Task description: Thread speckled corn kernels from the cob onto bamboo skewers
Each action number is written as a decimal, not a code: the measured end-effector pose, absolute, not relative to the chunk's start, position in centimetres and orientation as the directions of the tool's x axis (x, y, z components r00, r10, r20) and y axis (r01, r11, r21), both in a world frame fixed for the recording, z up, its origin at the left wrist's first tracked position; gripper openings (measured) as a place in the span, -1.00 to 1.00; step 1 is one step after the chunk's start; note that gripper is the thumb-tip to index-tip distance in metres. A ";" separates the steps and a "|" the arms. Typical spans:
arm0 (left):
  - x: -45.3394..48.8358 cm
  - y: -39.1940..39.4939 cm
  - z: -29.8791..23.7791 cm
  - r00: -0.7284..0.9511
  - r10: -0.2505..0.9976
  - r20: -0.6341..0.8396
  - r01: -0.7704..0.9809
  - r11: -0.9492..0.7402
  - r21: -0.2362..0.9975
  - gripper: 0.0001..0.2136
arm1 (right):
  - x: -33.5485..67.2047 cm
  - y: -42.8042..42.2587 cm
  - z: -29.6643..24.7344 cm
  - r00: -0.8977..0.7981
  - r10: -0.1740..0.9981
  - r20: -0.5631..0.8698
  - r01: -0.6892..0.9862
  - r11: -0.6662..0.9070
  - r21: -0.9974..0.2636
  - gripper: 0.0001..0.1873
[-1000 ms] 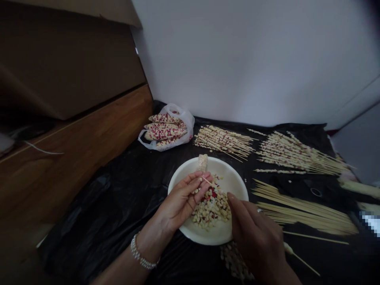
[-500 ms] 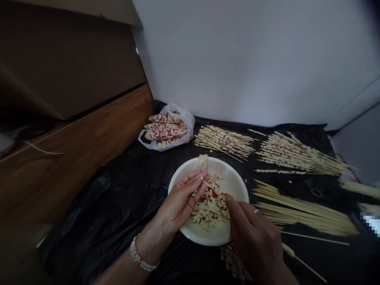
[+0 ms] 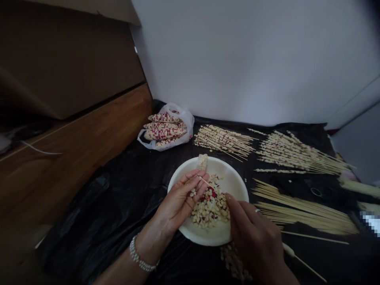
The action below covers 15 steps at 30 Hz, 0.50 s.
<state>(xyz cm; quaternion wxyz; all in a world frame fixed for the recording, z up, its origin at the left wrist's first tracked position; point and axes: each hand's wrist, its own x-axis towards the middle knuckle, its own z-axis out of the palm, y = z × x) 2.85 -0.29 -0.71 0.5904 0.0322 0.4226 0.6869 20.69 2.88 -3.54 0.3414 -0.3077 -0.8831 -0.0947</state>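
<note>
My left hand (image 3: pixel 177 202) is over the white bowl (image 3: pixel 242 180), palm turned up. A few loose corn kernels (image 3: pixel 192 192) lie in its curled fingers, and its thumb presses toward the fingertips at the tip of a thin wooden skewer (image 3: pixel 207 182). Whatever kernel is in that pinch is mostly covered. The skewer's other end runs to my right hand (image 3: pixel 255 233), which is closed around it at the bowl's right side. Below both hands, cream and dark red corn kernels (image 3: pixel 204 215) are heaped in the bowl. A stripped corncob (image 3: pixel 202 161) leans at its far rim.
Behind the bowl, a plastic bag (image 3: pixel 187 118) holds speckled corn ears (image 3: pixel 164 133). Two piles of kernel-threaded skewers (image 3: pixel 221 140) lie to the right. Bare skewers (image 3: pixel 305 211) are spread nearer me. Black plastic sheeting (image 3: pixel 118 209) covers the surface, with a white wall (image 3: pixel 237 59) behind.
The skewer tip has gone slightly farther left, in between my left thumb and fingers. The pale kernel seen there before is now mostly hidden. My right hand has barely moved.
</note>
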 end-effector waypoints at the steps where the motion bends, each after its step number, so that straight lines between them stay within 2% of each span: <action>1: 2.8 -0.3 -0.8 -0.303 0.837 -0.456 -0.786 0.052 0.616 -0.82 | 20.7 2.9 -3.5 -0.577 0.481 0.660 0.610 0.791 -0.043 -0.71; 15: 2.8 -0.2 -0.7 -0.307 0.830 -0.466 -0.804 0.036 0.594 -0.81 | 20.7 2.8 -3.0 -0.605 0.459 0.651 0.603 0.797 -0.001 -0.70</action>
